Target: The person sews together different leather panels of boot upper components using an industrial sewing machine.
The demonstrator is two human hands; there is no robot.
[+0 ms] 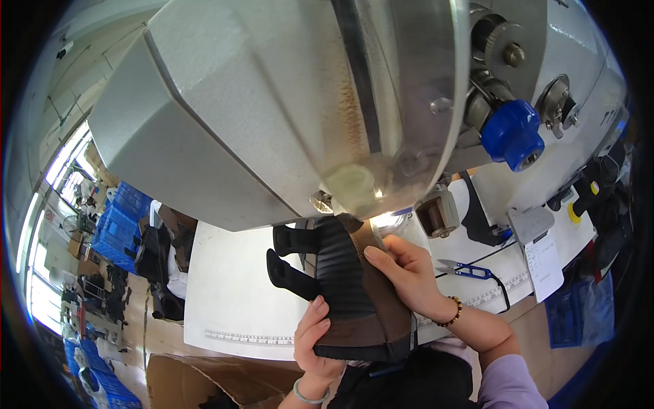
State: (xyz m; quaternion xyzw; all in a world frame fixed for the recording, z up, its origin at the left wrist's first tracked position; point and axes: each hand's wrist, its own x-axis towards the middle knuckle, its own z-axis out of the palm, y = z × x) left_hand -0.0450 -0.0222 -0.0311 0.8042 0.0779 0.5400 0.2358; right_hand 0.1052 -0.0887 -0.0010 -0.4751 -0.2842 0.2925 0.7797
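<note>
Workpiece (347, 286), brown and black with a ribbed panel, sits over the bench (238, 293) with its far end under the head of a grey sewing machine (225, 116); near end hangs toward the person's body. Two black straps (291, 274) stick out from its left edge. Left hand (317, 347), bangle (310, 395) at wrist, has its fingers closed on the near-left edge; thumb placement can't be told. Right hand (412, 279), beaded bracelet (455, 311) at wrist, pinches the right edge farther up, thumb on top, other fingers bent beside it. Writing: ruler strip (252, 339) with printed graduations along the near bench edge; white card (543, 267) at right with small printed rows, too small to read; faint lettering on the machine body at far right, also not legible. Blue-handled snips (470, 270) on the bench, right of the right hand. Blue knob (511, 133) on the machine, right side. Cardboard box (204, 378) near left; blue crates (122, 225) farther left.
</note>
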